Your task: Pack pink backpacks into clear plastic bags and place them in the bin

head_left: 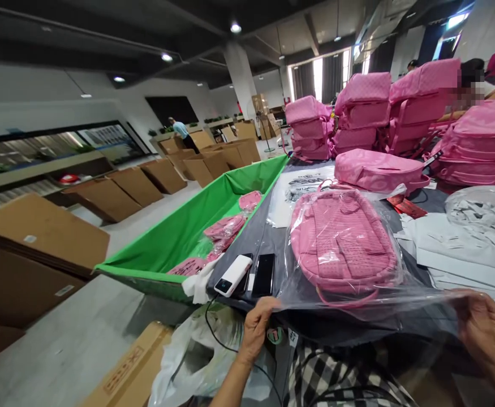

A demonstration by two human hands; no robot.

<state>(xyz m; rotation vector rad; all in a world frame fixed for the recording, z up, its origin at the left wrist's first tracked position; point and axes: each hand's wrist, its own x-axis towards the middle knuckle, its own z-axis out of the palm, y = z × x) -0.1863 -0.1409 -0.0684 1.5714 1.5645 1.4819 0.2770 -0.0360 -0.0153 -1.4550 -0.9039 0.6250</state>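
Note:
A pink backpack (344, 240) lies on the dark-covered table inside a clear plastic bag (394, 305). The bag's near edge is stretched wide along the table's front. At its left corner my left hand (258, 325) pinches the plastic. My right hand (482, 328) grips the opposite corner, its fingers closed on the film. Just beyond my left hand lie a black phone (264, 275) and a white power bank (233, 275) with a dark cable. The backpack's handle loop (347, 302) lies near the stretched edge.
Stacked pink backpacks (361, 102) stand at the back, with another pink backpack (378, 169) nearer. White sheets (451, 243) lie right. A green-lined bin (166, 249) on the left holds several bagged pink items. Cardboard boxes (43, 232) stand beyond. A person (181, 131) works among boxes.

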